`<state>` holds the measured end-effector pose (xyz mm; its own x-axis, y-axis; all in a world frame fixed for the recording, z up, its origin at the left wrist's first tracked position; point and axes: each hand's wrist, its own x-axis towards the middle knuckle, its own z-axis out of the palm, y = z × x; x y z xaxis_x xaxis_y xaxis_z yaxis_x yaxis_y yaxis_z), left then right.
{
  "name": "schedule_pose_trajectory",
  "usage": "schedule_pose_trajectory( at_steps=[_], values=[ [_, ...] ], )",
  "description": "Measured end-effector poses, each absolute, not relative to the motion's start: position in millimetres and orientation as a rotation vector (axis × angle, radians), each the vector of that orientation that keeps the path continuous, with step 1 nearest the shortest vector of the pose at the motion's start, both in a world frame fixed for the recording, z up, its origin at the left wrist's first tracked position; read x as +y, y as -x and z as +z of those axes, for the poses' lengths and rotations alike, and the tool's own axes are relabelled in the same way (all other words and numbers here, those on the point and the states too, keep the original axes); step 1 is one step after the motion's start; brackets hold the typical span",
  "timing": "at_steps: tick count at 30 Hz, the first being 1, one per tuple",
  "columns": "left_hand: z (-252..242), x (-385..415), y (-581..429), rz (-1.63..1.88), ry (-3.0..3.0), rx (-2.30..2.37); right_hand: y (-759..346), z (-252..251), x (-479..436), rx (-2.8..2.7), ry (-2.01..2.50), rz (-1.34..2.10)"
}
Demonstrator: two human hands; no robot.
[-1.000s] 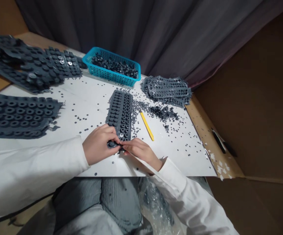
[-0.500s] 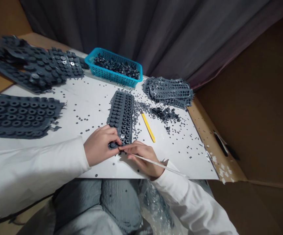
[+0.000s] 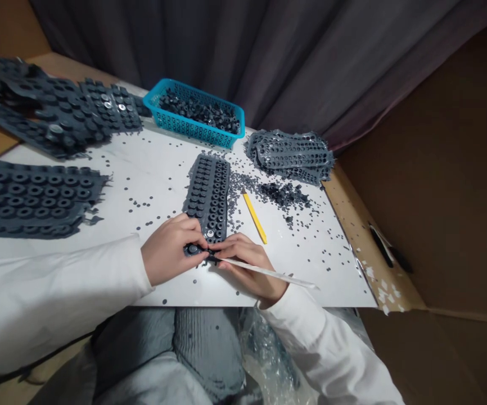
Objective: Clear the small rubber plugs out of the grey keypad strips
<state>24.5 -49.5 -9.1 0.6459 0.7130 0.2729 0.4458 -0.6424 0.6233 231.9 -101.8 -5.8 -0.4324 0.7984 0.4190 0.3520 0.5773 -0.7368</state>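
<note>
A dark grey moulded rubber sheet with rows of round, ring-like studs lies lengthwise in front of me. My left hand is closed on its near left corner, with thumb and fingertips pinching the edge. My right hand meets it at the same near edge, fingers closed together. A long thin white strip runs out from between the right fingers and thumb toward the right sleeve. Its inner end, and the exact spot under the fingertips, are hidden. A yellow craft knife lies right of the sheet, untouched.
Behind stands a blue basket of small dark rubber parts. Stacked perforated sheets and a heap of dark bits lie right. Studded sheets fill the left. Tiny discs litter the white table. A black-handled tool lies far right.
My right fingers have shifted slightly up along the sheet's near edge. The white strip's outer end has swung a little higher. My left hand keeps its hold.
</note>
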Motion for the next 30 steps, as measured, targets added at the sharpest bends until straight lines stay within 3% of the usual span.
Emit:
schedule_pose_trajectory(
  at_steps=[30],
  values=[
    [-9.3, -50.3, -25.2, 0.733, -2.354, 0.897, -232.6, -4.8, -97.8, -2.008, 0.908, 0.757]
  ],
)
